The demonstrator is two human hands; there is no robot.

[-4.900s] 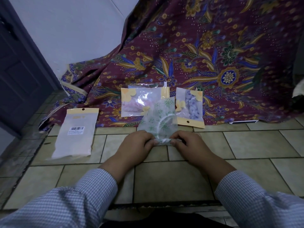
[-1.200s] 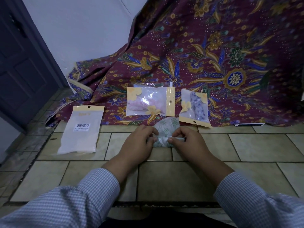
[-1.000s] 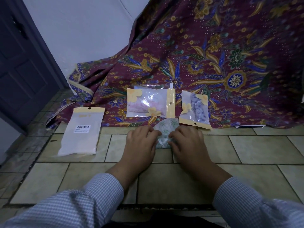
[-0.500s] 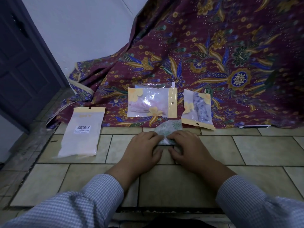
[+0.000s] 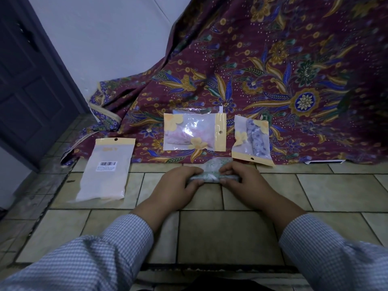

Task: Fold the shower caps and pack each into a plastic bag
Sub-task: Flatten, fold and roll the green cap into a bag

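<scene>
A green-patterned shower cap (image 5: 211, 175) lies on the tiled floor, rolled into a narrow bundle with a small flap still showing behind it. My left hand (image 5: 178, 185) pinches the bundle's left end and my right hand (image 5: 241, 181) pinches its right end. Two packed plastic bags lie on the patterned cloth just beyond: one with a pink cap (image 5: 194, 132) and one with a grey-blue cap (image 5: 252, 139). A flat plastic bag with a barcode label (image 5: 106, 169) lies on the floor to the left.
A maroon floral cloth (image 5: 273, 70) drapes down from the back and covers the far floor. A dark door (image 5: 27, 80) stands at the left by a white wall. A small white flat object (image 5: 324, 162) lies at the cloth's edge on the right.
The shower cap has been rolled up from a longer flat sheet into a tight narrow bundle. Both hands stayed at its two ends.
</scene>
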